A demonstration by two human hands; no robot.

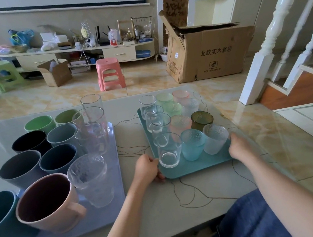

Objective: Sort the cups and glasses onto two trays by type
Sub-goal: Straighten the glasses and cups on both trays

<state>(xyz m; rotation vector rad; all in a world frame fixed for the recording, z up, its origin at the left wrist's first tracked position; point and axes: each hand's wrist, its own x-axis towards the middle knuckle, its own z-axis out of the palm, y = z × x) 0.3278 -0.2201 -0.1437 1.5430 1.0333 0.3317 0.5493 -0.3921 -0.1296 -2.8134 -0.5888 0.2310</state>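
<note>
We are holding the teal rectangular plastic tray (pixel 189 168) by its near corners. Our left hand (pixel 148 167) is curling round the near-left corner, thumb on top beside the clear smooth tumbler (pixel 168 150), and our right hand (pixel 239 146) is gripping the near-right edge, just beside the frosted clear textured glass (pixel 215 138). The grip looks wide and even, which we judge suits sliding or steadying a loaded tray without tipping anything.

This tray is carrying only short glasses, standing upright in tight rows: plain clear tumblers down its left side, then textured ones in green, pink, aqua (pixel 193 143) and olive (pixel 202 119). Packing them touching is probably helping them brace one another.

The pale lavender rectangular tray (pixel 112 216) is lying well apart to the left on the glossy pale tabletop (pixel 180 194). It is holding the opaque mugs, among them a pink mug with a handle (pixel 49 202), a dark teal mug (pixel 0 214) and grey, blue and green ones behind. Tall clear glasses (pixel 93 126) and a textured clear glass (pixel 92 177) are also standing along its right edge, so it is not holding mugs alone.

Nothing is standing loose on the tabletop, so we judge the sorting nearly finished, with this hold serving to square the tray up.
</note>
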